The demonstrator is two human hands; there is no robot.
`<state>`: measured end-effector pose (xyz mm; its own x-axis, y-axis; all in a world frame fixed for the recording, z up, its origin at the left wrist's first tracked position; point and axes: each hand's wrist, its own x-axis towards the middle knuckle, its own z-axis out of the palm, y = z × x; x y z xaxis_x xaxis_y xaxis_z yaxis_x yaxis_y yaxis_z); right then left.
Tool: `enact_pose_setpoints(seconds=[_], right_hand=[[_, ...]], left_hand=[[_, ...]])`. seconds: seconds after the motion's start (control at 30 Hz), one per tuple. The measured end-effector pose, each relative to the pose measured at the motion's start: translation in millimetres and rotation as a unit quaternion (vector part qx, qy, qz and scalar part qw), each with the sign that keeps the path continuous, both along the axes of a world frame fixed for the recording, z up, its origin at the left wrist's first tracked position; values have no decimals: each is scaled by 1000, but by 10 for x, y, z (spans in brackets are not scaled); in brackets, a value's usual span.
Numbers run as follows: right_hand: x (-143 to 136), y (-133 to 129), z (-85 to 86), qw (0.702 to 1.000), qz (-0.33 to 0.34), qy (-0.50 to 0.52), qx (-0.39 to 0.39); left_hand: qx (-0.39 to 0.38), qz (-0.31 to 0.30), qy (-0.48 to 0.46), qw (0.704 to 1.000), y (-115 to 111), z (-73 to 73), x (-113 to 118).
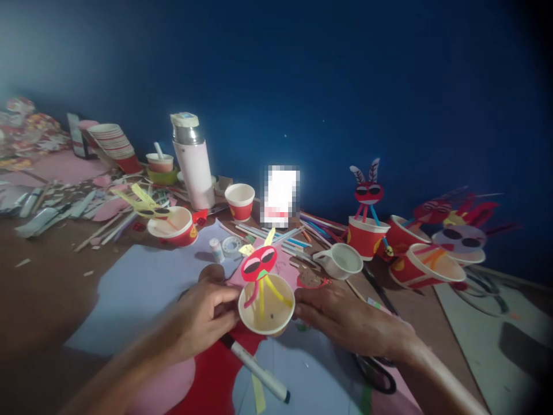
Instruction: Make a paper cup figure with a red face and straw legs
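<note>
A paper cup [266,314] with a pale inside stands before me, held between both hands. My left hand [213,305] closes on its left side, fingers bent. From the right, my right hand [328,314] presses its fingers to the cup's other side. Rising from the cup is a red paper face [259,264] with dark eyes, yellow ears and pink and yellow strip legs. A white marker [259,372] lies just below the cup, over red and light blue paper. The cup's outer wall is mostly hidden.
Behind stand a white flask [195,170], a stack of cups [113,148], a red cup [239,203] and a white mug [343,262]. Finished-looking cup figures [368,236] sit at right, another [173,227] at left. Scissors [375,373] lie near my right wrist. Paper scraps and sticks are scattered about.
</note>
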<state>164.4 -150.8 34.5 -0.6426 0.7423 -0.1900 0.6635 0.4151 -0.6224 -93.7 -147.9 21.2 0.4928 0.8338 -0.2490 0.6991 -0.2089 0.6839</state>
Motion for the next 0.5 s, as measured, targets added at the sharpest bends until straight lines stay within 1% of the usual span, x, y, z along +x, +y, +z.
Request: enact_pose_setpoints(seconds=[0.13, 0.23, 0.33, 0.4, 0.5], right_hand=[[-21, 17, 11, 999, -7, 8, -31], [-46, 27, 23, 998, 0, 24, -56], [-64, 25, 23, 998, 2, 17, -53], [-75, 11, 9, 999, -9, 2, -45], [-96, -23, -32, 1000, -29, -7, 4]], left_hand=[[-35, 37, -23, 998, 9, -74, -29], [-56, 54, -50, 996, 29, -72, -36], [-89, 62, -57, 992, 41, -44, -32], [-118, 66, -64, 989, 41, -32, -19], [-150, 61, -98, 982, 47, -43, 4]])
